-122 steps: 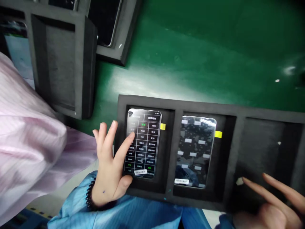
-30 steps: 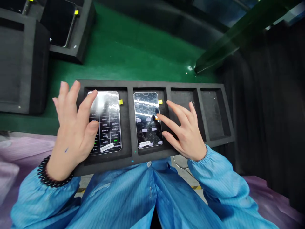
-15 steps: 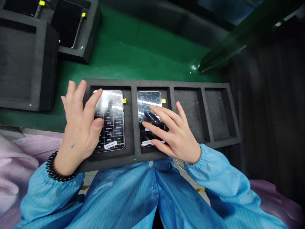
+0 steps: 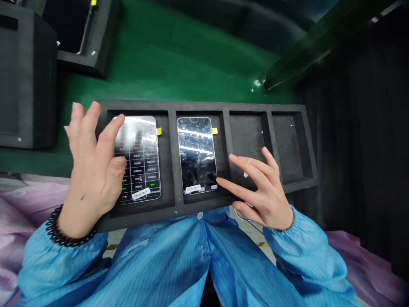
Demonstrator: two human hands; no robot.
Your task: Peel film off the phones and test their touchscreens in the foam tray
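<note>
A long black foam tray [image 4: 198, 107] with several compartments lies across my lap edge on the green surface. Its first compartment holds a phone [image 4: 140, 162] showing a grid of test buttons, the second a phone [image 4: 196, 155] with a dark screen. My left hand [image 4: 91, 170] hovers open over the left edge of the first phone, fingers spread, thumb by the screen. My right hand [image 4: 258, 192] is open at the tray's front edge, its forefinger tip near the lower right corner of the second phone. Neither hand holds anything.
The tray's two right compartments [image 4: 287, 143] hold no phone. More black foam trays [image 4: 28, 81] stand at the far left on the green surface [image 4: 191, 55]. A dark curtain [image 4: 361, 128] closes off the right. Pink fabric [image 4: 19, 200] of another person's garment lies at my left.
My right hand has drawn back off the second phone's screen toward the tray's front edge. My left hand stays over the first phone. The view has shifted slightly.
</note>
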